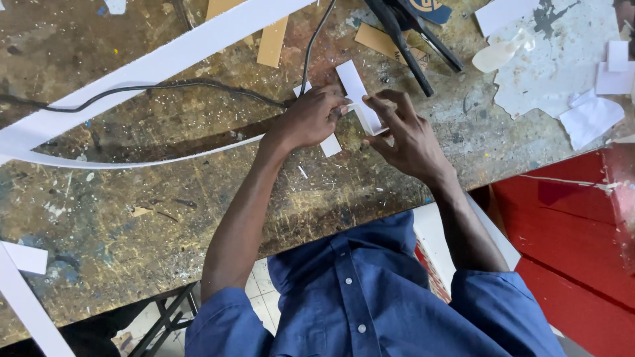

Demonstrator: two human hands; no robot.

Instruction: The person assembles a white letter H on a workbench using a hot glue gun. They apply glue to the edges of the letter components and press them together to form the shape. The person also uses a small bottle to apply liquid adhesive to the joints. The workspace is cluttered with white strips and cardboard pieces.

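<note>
A craft workshop: paint-spattered, scarred workbench (165,218) strewn with white offcuts (591,119), cardboard scraps (272,41), black cable (165,86).
</note>
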